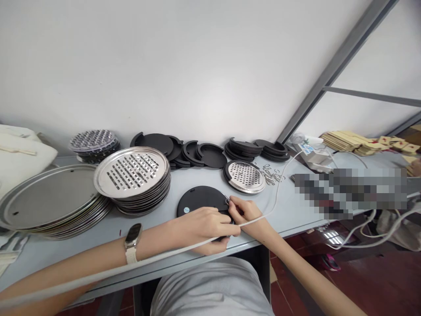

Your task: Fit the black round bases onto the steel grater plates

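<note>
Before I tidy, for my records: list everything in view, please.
Wall: one, white, back
Frame: one, grey, right
Table: one, grey, middle
Bundle: one, white, far-left
Plates: many, grey, left
Slotted plates: many, silver, centre-left
Studded discs: several, silver, behind
Holders: several, black, wallside
Punched disc: one, silver, centre-right
Hooks: many, silver, alongside
Disc: one, black, centre
Cords: several, white, front/right
Wood pieces: many, tan, right
Blurred patch: one, dark, right
Watch: one, dark, left wrist
Left hand: one, bare, over disc
Right hand: one, bare, disc's edge

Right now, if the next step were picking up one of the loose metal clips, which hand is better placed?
Probably the right hand: it is nearer the loose metal clips, while the left hand is farther off, at the black disc.
</note>
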Available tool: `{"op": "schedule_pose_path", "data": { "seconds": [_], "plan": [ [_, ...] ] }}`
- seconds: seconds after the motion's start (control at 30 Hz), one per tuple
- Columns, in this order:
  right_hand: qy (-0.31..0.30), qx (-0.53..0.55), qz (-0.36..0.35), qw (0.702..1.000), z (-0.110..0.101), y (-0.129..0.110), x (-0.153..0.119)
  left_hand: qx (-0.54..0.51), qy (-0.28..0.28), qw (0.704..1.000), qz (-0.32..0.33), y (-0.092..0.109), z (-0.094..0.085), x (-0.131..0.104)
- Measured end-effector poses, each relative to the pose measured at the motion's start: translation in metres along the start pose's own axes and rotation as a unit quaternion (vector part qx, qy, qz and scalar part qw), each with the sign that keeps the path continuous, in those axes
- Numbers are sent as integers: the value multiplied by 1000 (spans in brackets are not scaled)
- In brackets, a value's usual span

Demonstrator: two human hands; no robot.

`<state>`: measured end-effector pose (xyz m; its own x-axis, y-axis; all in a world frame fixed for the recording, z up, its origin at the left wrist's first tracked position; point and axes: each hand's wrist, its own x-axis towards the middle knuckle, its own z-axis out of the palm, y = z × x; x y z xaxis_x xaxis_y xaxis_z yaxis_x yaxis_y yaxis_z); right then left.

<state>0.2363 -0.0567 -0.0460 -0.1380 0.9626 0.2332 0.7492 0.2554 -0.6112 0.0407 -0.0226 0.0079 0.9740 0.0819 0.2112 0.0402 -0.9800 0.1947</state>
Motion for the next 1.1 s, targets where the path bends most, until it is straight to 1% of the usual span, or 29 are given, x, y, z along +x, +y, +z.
{"op": "schedule_pose_path", "data": {
  "seconds": [0.33, 0.53, 0.73, 1.1],
  "plan": [
    [-2, 5, 2, 1000, 0, -1, 1, 6, -2, 1000, -9, 2, -1, 1],
    [-5, 2, 3, 1000, -1, -2, -1, 12, 17, 1000, 1, 0, 5, 0],
    [17, -1, -1, 1000, 1, -2, 0, 16, 25, 1000, 3, -2, 12, -1],
    [19, -5, 14, 1000, 0, -4, 1, 5, 33, 999, 13, -3, 11, -1]
  ]
}}
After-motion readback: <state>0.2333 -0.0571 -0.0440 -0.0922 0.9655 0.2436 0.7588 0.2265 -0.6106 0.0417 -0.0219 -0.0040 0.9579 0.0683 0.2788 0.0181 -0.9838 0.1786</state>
